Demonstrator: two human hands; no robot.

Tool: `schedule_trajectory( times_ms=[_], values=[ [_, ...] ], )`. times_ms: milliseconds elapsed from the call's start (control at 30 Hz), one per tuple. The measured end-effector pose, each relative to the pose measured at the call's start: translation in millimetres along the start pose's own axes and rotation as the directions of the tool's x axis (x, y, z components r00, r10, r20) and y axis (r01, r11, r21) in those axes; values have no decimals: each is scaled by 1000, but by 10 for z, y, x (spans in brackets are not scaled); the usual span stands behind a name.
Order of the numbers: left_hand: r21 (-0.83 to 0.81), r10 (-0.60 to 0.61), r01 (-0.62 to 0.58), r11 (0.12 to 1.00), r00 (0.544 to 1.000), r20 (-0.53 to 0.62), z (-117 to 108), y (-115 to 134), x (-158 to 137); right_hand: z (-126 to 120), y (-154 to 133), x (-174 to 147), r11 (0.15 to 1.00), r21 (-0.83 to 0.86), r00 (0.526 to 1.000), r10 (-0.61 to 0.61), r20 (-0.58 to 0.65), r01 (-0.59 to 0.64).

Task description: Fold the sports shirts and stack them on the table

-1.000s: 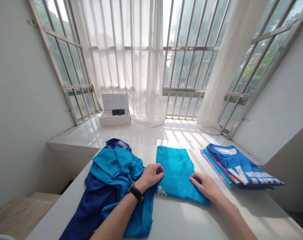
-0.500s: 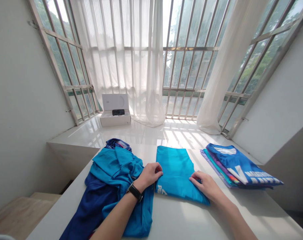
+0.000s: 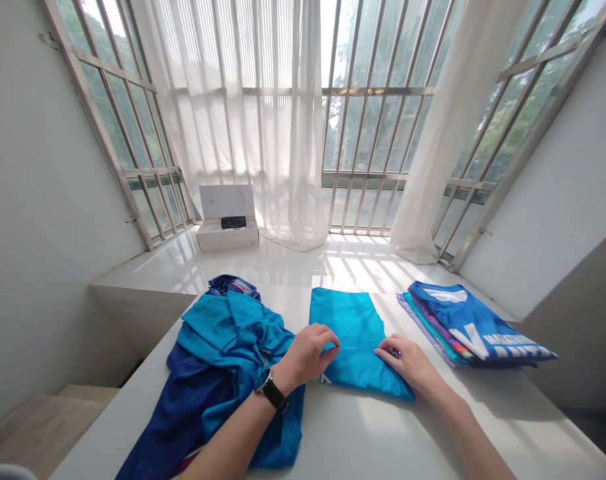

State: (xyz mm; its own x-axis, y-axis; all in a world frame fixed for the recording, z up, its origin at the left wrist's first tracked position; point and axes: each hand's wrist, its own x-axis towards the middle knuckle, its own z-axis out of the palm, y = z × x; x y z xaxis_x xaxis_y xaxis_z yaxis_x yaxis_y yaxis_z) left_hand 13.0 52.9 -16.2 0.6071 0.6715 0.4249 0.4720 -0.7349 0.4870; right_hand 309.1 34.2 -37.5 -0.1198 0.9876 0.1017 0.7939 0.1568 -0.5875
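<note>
White table (image 3: 353,437) shows on the near side of the shirt (image 3: 350,320), which lies on it, turquoise and folded flat. Left of the shirt is a loose heap (image 3: 227,333) of teal and navy cloth; the left forearm, with a black band (image 3: 275,393) at the wrist, passes over it. The left hand (image 3: 307,353) is over the shirt's left edge, thumb and fingertips curled to a narrow gap; whether they pinch cloth I cannot tell. The right hand (image 3: 405,360) is at the shirt's right edge, fingers bent, thumb close to them; whether it grips cloth I cannot tell either. Right of the shirt sits a stack (image 3: 483,327) of folded garments, a blue one with white print on top. Beyond the shirt comes a glossy ledge (image 3: 267,265), with an open white box (image 3: 227,239) to the shirt's far left, then sheer curtains (image 3: 293,153) and window bars (image 3: 367,176).
</note>
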Motion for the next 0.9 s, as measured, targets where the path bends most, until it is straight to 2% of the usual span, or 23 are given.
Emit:
schedule_trajectory(
  times_ms=[67,167,267,367,433,533,600,700,800,900],
  values=[
    [18,60,-61,998,996,73,51,44,-8,2,-1,3,1000,-4,1000,-8,-2,8],
    [89,46,-62,994,985,169,109,45,-19,-8,-30,-10,1000,-17,1000,-13,-5,13],
    [100,10,-30,995,981,193,125,14,-24,-40,-49,-35,999,-38,999,-16,-49,14],
    [74,1,-16,997,981,193,122,-6,-21,-102,-7,-47,997,-76,985,-1,-171,-12],
    [59,3,-15,998,981,195,121,-10,-17,-163,48,-43,996,-78,960,21,-280,-44],
    [52,4,-14,999,981,196,121,-10,-12,-251,111,-32,995,-40,895,63,-442,-90],
    [53,3,-14,999,981,196,121,-8,-11,-273,98,-27,997,-20,863,60,-502,-81],
    [54,4,-14,998,982,190,129,-8,-13,-204,-28,-30,1000,-16,885,-27,-465,22],
    [59,2,-13,998,984,180,149,-16,-17,-42,-215,-49,989,1,937,-141,-320,149],
    [43,-6,-1,999,985,172,156,-33,-18,101,-338,-69,979,-2,967,-201,-158,203]
  ],
)
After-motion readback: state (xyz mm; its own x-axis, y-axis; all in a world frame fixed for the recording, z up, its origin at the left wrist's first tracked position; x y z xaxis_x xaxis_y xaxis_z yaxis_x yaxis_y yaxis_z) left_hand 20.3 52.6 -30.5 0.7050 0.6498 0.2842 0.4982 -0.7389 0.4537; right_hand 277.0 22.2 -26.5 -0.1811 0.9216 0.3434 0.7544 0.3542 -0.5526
